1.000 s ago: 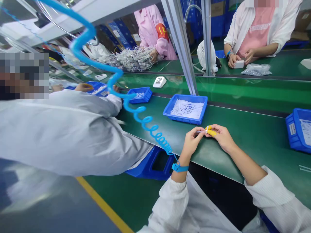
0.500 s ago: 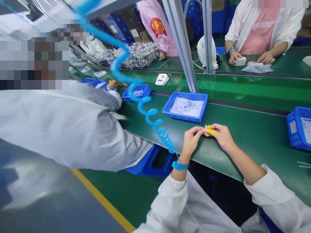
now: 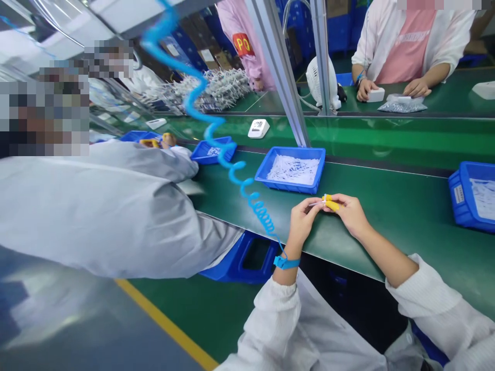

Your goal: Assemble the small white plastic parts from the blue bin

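My left hand (image 3: 304,219) pinches a thin white stick-like piece (image 3: 315,204) between thumb and forefinger, with a blue wrist strap (image 3: 286,263) round the wrist. Yellow finger cots (image 3: 331,205) cover fingertips of my right hand (image 3: 351,214), which is closed at the other end of the same piece. The fingertips of both hands nearly meet over the green work surface (image 3: 381,216). Fine detail of the piece is hidden between them. Just beyond the hands stands a blue bin (image 3: 290,187) of white thin pieces (image 3: 294,169).
A coiled blue cord (image 3: 235,170) runs from my wrist strap up past the left. Close by on the left sits a co-worker in a grey coat (image 3: 96,216). Another blue bin (image 3: 469,206) stands at right, and a white device (image 3: 258,129) lies beyond a metal post (image 3: 284,77).
The view has shifted slightly. My hands stay together on the small white piece, and more of it now shows by the left fingers. The neighbour's hand has moved a little.
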`<state>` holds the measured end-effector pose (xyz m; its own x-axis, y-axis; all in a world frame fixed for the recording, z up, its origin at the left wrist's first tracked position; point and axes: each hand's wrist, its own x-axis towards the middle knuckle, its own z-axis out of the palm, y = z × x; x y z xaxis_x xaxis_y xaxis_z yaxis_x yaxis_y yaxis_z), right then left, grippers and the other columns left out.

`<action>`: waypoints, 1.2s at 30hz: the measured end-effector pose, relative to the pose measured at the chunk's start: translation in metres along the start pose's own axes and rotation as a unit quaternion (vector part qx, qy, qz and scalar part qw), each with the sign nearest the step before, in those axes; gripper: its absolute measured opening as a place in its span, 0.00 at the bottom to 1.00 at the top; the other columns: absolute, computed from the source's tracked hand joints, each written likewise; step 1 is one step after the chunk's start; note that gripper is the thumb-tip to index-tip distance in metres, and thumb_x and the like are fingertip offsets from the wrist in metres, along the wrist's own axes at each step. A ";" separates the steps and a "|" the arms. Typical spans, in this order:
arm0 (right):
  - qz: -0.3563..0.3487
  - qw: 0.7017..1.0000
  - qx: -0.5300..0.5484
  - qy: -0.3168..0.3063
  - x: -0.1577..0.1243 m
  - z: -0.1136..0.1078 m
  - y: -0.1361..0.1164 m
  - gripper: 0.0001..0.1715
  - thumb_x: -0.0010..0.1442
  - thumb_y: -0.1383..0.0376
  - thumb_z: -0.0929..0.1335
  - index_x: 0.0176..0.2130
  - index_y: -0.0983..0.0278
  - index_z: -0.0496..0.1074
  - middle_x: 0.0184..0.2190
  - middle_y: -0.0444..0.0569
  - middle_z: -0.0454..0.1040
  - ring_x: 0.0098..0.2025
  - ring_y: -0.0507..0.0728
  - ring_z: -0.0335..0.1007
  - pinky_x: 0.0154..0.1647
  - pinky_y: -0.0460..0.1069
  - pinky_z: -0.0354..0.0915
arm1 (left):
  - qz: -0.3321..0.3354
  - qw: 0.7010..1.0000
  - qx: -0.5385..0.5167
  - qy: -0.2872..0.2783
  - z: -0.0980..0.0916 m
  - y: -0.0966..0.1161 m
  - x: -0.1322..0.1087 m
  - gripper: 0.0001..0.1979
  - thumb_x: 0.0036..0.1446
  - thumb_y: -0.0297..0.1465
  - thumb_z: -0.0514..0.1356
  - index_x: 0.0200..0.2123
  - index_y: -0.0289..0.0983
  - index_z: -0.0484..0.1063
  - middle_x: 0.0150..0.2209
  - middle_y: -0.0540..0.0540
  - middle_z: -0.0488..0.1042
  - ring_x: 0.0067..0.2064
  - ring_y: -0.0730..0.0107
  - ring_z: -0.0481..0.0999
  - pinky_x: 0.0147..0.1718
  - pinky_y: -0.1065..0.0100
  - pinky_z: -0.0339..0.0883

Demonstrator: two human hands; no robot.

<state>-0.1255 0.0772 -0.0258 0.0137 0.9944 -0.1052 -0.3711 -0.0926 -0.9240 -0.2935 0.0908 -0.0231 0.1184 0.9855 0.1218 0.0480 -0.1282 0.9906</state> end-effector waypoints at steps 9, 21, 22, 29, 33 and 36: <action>0.011 1.000 0.007 0.010 0.001 0.001 -0.001 0.29 0.39 0.48 0.87 0.35 0.62 0.85 0.36 0.50 0.84 0.40 0.60 0.83 0.52 0.57 0.81 | 0.009 1.000 0.017 -0.006 0.001 0.001 -0.003 0.11 0.61 0.39 0.71 0.41 0.37 0.83 0.41 0.43 0.86 0.44 0.59 0.86 0.48 0.60 0.80; 0.023 1.000 0.009 0.018 0.002 -0.001 0.001 0.27 0.39 0.50 0.87 0.35 0.62 0.86 0.36 0.50 0.84 0.38 0.60 0.83 0.48 0.56 0.82 | 0.023 0.999 0.035 -0.012 -0.002 0.001 -0.001 0.09 0.61 0.38 0.70 0.38 0.39 0.86 0.40 0.44 0.87 0.44 0.58 0.85 0.50 0.58 0.79; 0.029 0.999 0.021 0.021 0.003 -0.002 0.001 0.28 0.40 0.50 0.87 0.36 0.62 0.87 0.37 0.51 0.85 0.39 0.61 0.83 0.50 0.56 0.82 | 0.021 0.999 0.025 -0.013 -0.002 0.002 -0.001 0.10 0.62 0.39 0.69 0.40 0.39 0.86 0.41 0.44 0.87 0.44 0.58 0.85 0.50 0.57 0.80; 0.030 0.999 0.041 0.019 0.009 -0.008 0.001 0.30 0.40 0.51 0.88 0.39 0.62 0.86 0.43 0.52 0.85 0.43 0.61 0.83 0.53 0.56 0.82 | 0.015 1.000 -0.018 0.018 0.000 -0.001 0.003 0.16 0.62 0.43 0.70 0.45 0.37 0.84 0.37 0.44 0.85 0.38 0.63 0.84 0.45 0.60 0.80; 0.032 0.997 0.070 -0.012 0.014 -0.012 0.001 0.30 0.47 0.47 0.85 0.41 0.63 0.84 0.41 0.53 0.84 0.38 0.57 0.82 0.50 0.52 0.81 | 0.011 0.998 -0.013 0.060 -0.001 -0.002 -0.001 0.16 0.59 0.42 0.71 0.43 0.36 0.84 0.36 0.44 0.85 0.37 0.64 0.84 0.44 0.62 0.79; 0.013 0.998 0.058 -0.014 0.015 -0.015 -0.002 0.28 0.53 0.44 0.81 0.40 0.64 0.83 0.40 0.55 0.85 0.39 0.58 0.82 0.46 0.52 0.80 | 0.037 0.997 0.017 0.067 0.008 0.012 -0.011 0.14 0.60 0.41 0.71 0.42 0.37 0.84 0.37 0.44 0.85 0.37 0.63 0.84 0.44 0.63 0.79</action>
<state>-0.1107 0.0915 -0.0313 -0.0225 0.9929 -0.1164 -0.4756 -0.1131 -0.8723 -0.2865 0.0777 -0.0132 -0.0100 0.9791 0.2034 0.0784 -0.2020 0.9762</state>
